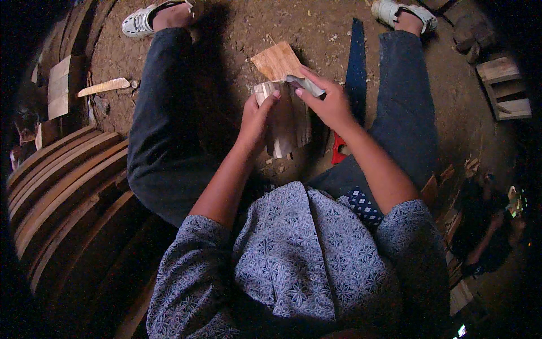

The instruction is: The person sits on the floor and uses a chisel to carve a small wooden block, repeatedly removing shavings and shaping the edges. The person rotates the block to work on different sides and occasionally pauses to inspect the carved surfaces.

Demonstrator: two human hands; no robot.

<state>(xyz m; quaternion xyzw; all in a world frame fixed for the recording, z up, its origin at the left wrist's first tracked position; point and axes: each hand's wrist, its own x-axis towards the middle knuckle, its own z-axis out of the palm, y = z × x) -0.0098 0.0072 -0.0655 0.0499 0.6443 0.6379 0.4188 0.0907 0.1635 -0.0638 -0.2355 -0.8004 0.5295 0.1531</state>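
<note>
Between my legs, my left hand [258, 116] is closed on a small pale wooden piece [264, 89], its thumb on the near side. My right hand [330, 104] pinches a folded grey sheet, like sandpaper [305, 85], between thumb and fingers, right beside the wooden piece. Under and between both hands stands a wooden block [288, 127] with pale and dark grain; the hands hide its top. Just beyond them lies a flat light-brown board [278, 59].
A handsaw with a blue blade [356, 68] and red handle [339, 150] lies beside my right leg. Long curved-looking planks [68, 175] are stacked at left, near a wood strip [104, 87]. A wooden frame [504, 87] sits far right. Another person [488, 231] is at lower right.
</note>
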